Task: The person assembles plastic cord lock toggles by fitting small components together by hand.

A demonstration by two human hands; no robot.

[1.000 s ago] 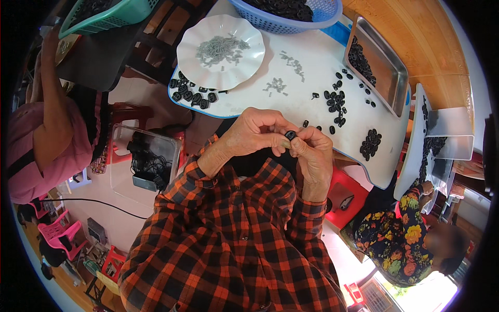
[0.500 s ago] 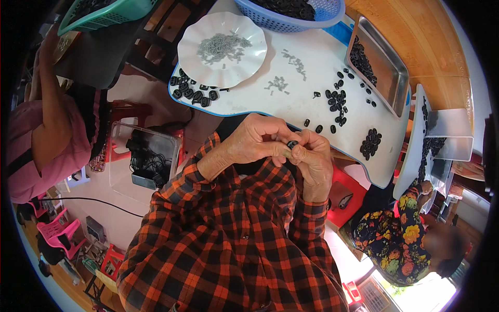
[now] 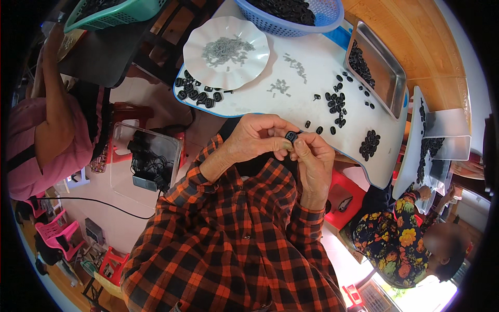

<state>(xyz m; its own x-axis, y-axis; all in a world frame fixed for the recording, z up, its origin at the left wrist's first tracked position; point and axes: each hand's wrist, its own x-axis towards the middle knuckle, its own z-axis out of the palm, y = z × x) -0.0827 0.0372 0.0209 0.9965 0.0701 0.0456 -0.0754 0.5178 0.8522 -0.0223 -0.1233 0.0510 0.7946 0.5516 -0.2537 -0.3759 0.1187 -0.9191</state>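
In front of my chest, at the table's near edge, both hands meet on one small black plastic part [image 3: 291, 137] with a rounded outline. My left hand [image 3: 249, 141] pinches it between thumb and fingers. From the other side, my right hand [image 3: 315, 160] is closed at the part's edge, its thumb and bent fingers against it; whether they hold a second tiny piece is hidden. On the white table [image 3: 291, 110] beyond lie loose black oval parts [image 3: 332, 104] and small grey pieces [image 3: 279, 87]. More small grey pieces [image 3: 227, 51] fill the middle of a scalloped white plate [image 3: 200, 73].
A blue basket [image 3: 280, 28] of black parts stands at the far edge; a metal tray [image 3: 391, 86] holds more at right. Black pieces [image 3: 197, 95] lie by the plate, another pile [image 3: 370, 144] at right. Co-workers sit left [image 3: 57, 135] and right [image 3: 395, 234].
The black part has turned between my fingers and shows a broader face, slightly higher up. My right hand has shifted a little downward. The view has moved slightly.
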